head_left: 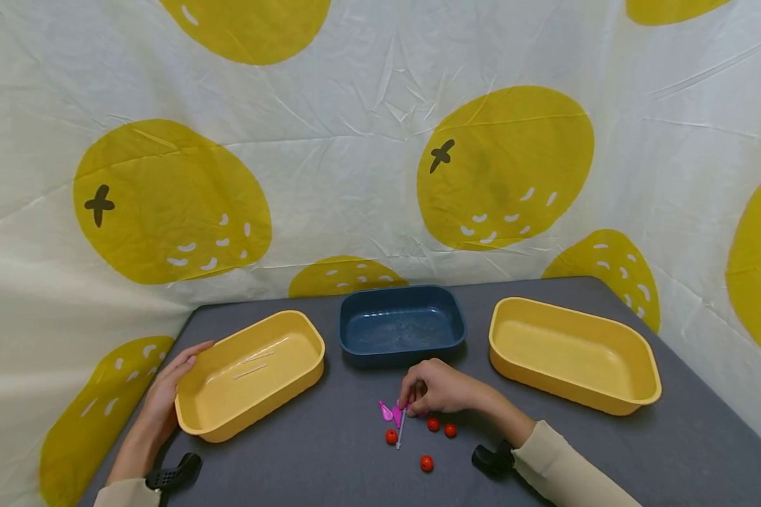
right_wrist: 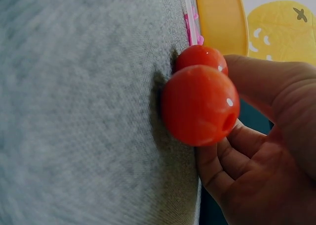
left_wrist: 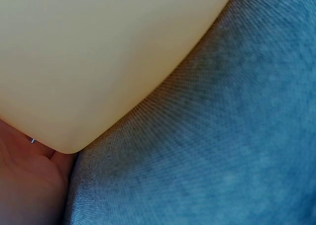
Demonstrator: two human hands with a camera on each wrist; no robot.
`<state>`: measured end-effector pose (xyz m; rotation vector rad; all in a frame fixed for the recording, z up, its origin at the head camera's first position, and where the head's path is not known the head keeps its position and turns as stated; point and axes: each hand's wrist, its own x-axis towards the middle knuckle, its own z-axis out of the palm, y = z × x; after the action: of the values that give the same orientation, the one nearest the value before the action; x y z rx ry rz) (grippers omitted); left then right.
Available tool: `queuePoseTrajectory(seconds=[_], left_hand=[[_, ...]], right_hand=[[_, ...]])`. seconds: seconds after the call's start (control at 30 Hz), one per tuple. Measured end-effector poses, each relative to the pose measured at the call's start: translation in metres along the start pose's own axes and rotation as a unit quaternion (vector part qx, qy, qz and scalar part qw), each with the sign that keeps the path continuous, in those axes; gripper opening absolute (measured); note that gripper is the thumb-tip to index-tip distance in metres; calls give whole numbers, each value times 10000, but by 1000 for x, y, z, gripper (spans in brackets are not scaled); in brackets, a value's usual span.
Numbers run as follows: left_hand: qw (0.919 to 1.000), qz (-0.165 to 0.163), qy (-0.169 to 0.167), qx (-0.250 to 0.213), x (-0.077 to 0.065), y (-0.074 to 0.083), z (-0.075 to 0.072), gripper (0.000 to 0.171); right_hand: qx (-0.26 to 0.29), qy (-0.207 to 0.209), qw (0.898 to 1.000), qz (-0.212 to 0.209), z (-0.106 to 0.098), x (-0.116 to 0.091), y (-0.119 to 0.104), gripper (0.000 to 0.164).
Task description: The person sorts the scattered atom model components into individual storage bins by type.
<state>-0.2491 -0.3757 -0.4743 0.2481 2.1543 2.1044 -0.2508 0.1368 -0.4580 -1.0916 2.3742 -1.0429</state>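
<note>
The round red beads (right_wrist: 197,106) look like smooth, glossy plastic. The yellow rounded-rectangular trays (head_left: 567,352) appear smooth, satin-finished plastic, the dark blue rectangular tray (head_left: 370,358) shinier plastic. Matt, finely ribbed cloth covers the grey surface (head_left: 317,461).

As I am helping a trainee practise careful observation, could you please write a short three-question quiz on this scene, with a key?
1. How many red beads show in the head view?
2. What lies in the left yellow tray?
A) red beads
B) two thin sticks
C) pink pieces
3. True or false: the right hand is inside the dark blue tray.

Key:
1. Four.
2. B.
3. False; it pinches a thin white stick in front of that tray.
</note>
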Motion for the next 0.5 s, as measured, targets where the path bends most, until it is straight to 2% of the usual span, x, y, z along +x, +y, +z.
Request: queuePoseTrajectory(seconds=[0.5], left_hand=[[10000, 1, -16, 29, 0, 0, -1, 51]], right_hand=[[-146, 40, 9998, -126, 0, -1, 1, 10]])
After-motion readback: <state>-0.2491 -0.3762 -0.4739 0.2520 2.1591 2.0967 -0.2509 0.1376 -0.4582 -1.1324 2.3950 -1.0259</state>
